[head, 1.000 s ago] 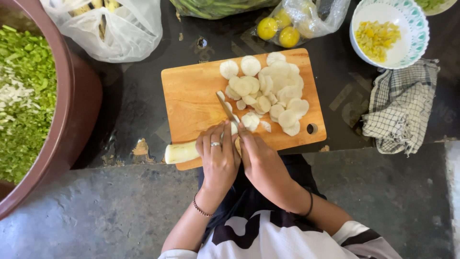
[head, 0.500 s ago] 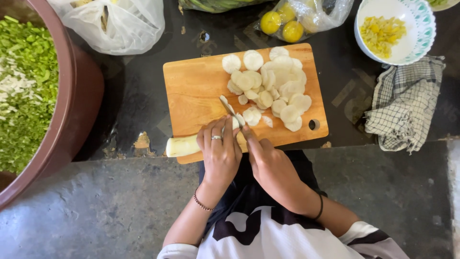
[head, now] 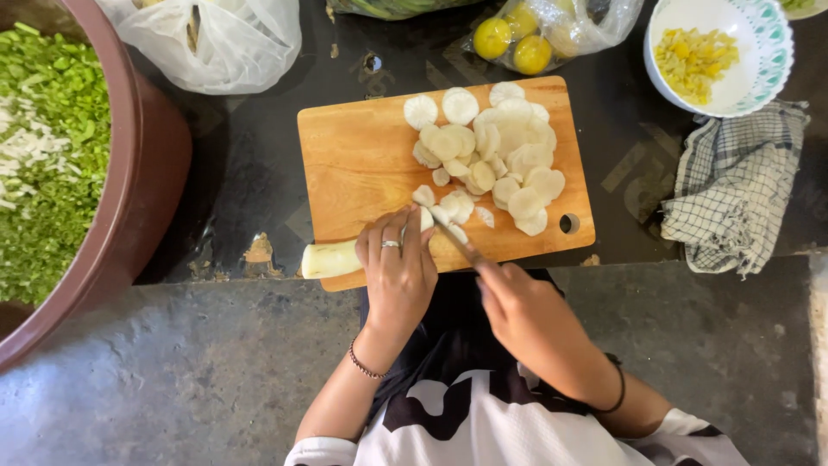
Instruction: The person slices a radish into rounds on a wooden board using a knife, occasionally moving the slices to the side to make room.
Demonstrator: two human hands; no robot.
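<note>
A wooden cutting board [head: 362, 164] lies on the dark counter. A pile of white round radish slices [head: 500, 155] covers its right half. My left hand [head: 397, 276] presses down on a long white radish [head: 332, 257] that lies along the board's near edge. My right hand [head: 526, 306] grips a knife [head: 453, 235], whose blade points up-left toward the freshly cut slices [head: 444, 207] beside my left fingertips.
A large brown tub of chopped greens [head: 52, 155] stands at the left. White plastic bag [head: 216, 43] and a clear bag of yellow-green lemons [head: 517, 43] lie behind the board. A white bowl of yellow bits [head: 716, 52] and a checked cloth [head: 733, 185] are at the right.
My right hand has pulled back toward me and to the right, swinging the knife blade lower. A couple more slices lie by the cut end. My left hand stays on the radish.
</note>
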